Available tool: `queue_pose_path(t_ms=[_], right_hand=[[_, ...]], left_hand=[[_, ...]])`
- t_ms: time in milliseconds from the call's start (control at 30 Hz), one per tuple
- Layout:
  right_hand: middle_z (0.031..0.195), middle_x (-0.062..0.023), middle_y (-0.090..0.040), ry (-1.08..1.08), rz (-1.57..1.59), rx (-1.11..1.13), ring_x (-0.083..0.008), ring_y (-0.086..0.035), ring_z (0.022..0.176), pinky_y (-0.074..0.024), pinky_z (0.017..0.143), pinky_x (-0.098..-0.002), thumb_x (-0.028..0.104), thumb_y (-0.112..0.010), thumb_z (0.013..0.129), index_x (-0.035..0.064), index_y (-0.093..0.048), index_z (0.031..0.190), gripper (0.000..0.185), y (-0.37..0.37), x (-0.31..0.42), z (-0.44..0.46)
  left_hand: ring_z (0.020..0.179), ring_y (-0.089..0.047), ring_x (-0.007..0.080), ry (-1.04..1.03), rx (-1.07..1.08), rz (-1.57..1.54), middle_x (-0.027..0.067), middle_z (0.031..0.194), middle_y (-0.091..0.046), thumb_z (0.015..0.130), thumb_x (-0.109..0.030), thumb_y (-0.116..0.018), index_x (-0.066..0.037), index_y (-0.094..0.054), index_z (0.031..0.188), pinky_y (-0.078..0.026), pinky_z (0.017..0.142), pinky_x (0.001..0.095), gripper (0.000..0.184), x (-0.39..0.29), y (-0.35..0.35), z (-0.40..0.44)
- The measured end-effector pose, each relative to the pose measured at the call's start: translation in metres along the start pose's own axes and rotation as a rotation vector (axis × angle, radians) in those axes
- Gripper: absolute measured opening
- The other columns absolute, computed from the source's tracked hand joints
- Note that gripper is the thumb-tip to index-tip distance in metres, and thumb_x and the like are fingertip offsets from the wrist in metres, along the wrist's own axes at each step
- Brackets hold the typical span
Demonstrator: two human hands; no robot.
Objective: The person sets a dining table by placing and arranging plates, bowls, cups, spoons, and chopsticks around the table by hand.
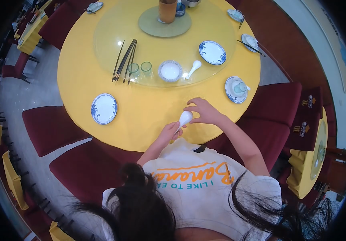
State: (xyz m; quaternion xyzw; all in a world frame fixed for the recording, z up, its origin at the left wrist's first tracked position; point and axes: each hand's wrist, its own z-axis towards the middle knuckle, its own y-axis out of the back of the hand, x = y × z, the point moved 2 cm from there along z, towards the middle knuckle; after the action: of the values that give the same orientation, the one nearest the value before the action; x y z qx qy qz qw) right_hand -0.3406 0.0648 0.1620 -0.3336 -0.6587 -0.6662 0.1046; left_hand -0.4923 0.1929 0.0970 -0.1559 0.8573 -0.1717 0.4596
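A white soup spoon (186,117) is held by its handle in my left hand (169,133), its bowl tipped up and away from me. My right hand (206,111) is beside the spoon's bowl, thumb and fingers spread and curved around that end; whether a fingertip touches it I cannot tell. Both hands are above the yellow tablecloth (149,106) at the near edge of the round table. A blue-rimmed plate (104,109) lies to the left of my hands. To their right, a place setting (236,90) has a cup and a glass on a plate.
On the glass turntable (181,44) lie several dark chopsticks (125,60), two green-tinted glasses (146,67), a small bowl (170,70), another white spoon (194,69) and a blue-patterned plate (212,52). A brown container (167,11) stands at its centre. Maroon chairs (44,128) surround the table.
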Motion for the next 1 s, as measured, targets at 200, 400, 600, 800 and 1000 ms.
queue_pose_path(t_ms=[200, 400, 600, 800, 1000], right_hand=[[0.114, -0.0083, -0.046, 0.247, -0.190, 0.017, -0.0271, -0.038, 0.113, -0.0343, 0.091, -0.0394, 0.020, -0.074, 0.059, 0.0138, -0.060, 0.100, 0.044, 0.013, 0.017, 0.011], [0.105, -0.0070, -0.051, 0.238, -0.205, 0.080, -0.0268, -0.047, 0.102, -0.0388, 0.085, -0.0383, 0.013, -0.074, 0.057, 0.0117, -0.060, 0.098, 0.044, 0.036, -0.005, 0.036], [0.098, -0.0064, -0.054, 0.052, -0.315, -0.181, -0.0257, -0.052, 0.090, -0.0441, 0.078, -0.0351, 0.009, -0.072, 0.056, 0.0117, -0.061, 0.097, 0.043, 0.098, -0.099, 0.060], [0.098, -0.0008, -0.054, -0.165, -0.498, -0.093, -0.0211, -0.048, 0.098, -0.0382, 0.080, -0.0360, 0.015, -0.073, 0.058, 0.0196, -0.061, 0.101, 0.045, 0.094, -0.176, 0.096], [0.091, 0.0024, -0.053, -0.141, -0.676, 0.021, -0.0175, -0.047, 0.096, -0.0342, 0.082, -0.0370, 0.017, -0.070, 0.061, 0.0221, -0.063, 0.090, 0.030, 0.074, -0.190, 0.125]], left_hand=[[0.045, -0.032, 0.0039, 0.008, -0.002, 0.108, -0.0022, 0.063, -0.049, 0.093, -0.034, -0.036, -0.005, -0.056, 0.099, -0.027, 0.042, 0.0184, 0.036, -0.006, 0.003, -0.001], [0.055, -0.052, 0.0095, -0.093, -0.263, 0.001, 0.0073, 0.091, -0.059, 0.091, -0.032, -0.038, -0.006, -0.047, 0.115, -0.039, 0.047, 0.0201, 0.036, -0.017, 0.003, -0.001], [0.069, -0.059, 0.0170, -0.043, -0.547, -0.095, 0.0099, 0.104, -0.057, 0.089, -0.032, -0.041, -0.009, -0.040, 0.122, -0.044, 0.058, 0.0257, 0.040, -0.001, 0.046, -0.028], [0.072, -0.059, 0.0184, -0.035, -0.765, -0.221, 0.0100, 0.107, -0.055, 0.089, -0.033, -0.042, -0.010, -0.040, 0.122, -0.043, 0.060, 0.0262, 0.040, 0.020, 0.065, -0.078], [0.078, -0.058, 0.0186, 0.016, -0.939, -0.393, 0.0093, 0.109, -0.054, 0.088, -0.034, -0.042, -0.010, -0.038, 0.123, -0.042, 0.063, 0.0271, 0.042, 0.070, 0.076, -0.116]])
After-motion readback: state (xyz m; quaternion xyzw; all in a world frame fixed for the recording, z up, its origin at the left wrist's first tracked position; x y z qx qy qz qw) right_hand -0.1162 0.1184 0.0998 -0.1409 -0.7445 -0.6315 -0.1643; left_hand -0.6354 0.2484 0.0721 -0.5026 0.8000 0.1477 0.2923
